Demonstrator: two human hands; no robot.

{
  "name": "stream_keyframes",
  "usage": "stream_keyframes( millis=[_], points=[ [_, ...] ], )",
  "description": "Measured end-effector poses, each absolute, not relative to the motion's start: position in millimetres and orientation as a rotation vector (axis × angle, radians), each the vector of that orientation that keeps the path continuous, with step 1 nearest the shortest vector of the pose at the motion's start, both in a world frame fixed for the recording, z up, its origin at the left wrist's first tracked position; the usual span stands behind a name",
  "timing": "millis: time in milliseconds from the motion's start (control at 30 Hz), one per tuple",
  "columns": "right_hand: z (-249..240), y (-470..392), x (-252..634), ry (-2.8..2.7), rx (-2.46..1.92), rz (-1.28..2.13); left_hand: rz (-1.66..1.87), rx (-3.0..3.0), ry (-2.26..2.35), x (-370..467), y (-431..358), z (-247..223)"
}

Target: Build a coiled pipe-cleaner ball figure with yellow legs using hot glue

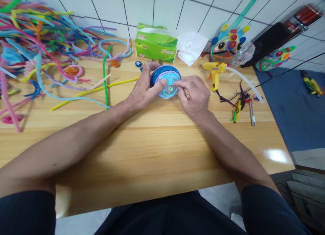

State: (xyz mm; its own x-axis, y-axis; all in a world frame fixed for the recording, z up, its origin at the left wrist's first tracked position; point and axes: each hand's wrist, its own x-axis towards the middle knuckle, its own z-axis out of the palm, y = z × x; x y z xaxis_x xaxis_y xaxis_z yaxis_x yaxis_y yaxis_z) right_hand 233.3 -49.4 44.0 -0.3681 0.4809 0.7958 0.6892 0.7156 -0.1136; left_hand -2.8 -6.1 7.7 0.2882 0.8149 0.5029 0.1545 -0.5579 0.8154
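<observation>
A round object wound with blue, purple and light-blue pipe cleaners (167,74) is tilted toward me above the table, its coiled face showing a small shiny centre. My left hand (144,88) grips it from the left, thumb laid across the light-blue coils and fingers behind. On the right side of the coils my right hand (194,94) has thumb and forefinger pinched together at the surface. Whatever lies between those fingertips is too small to make out. Just behind the object is a small blue button-like disc (138,63).
Loose pipe cleaners (38,49) pile up at the left, with a yellow one (96,88) crossing a green one (105,76). A green tissue pack (156,44) stands at the wall. Rightward are a yellow glue gun (215,74), a decorated bottle craft (225,45) and a pen (252,113).
</observation>
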Motion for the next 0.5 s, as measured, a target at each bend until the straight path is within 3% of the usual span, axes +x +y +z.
stream_keyframes(
  millis=[333,500],
  points=[
    [42,-49,237,-2.039,-0.979,-0.122,1.208,1.917,0.863,-6,4,0],
    [44,-51,236,-2.000,-0.907,-0.284,1.212,1.892,0.906,-4,-6,10]
  ],
)
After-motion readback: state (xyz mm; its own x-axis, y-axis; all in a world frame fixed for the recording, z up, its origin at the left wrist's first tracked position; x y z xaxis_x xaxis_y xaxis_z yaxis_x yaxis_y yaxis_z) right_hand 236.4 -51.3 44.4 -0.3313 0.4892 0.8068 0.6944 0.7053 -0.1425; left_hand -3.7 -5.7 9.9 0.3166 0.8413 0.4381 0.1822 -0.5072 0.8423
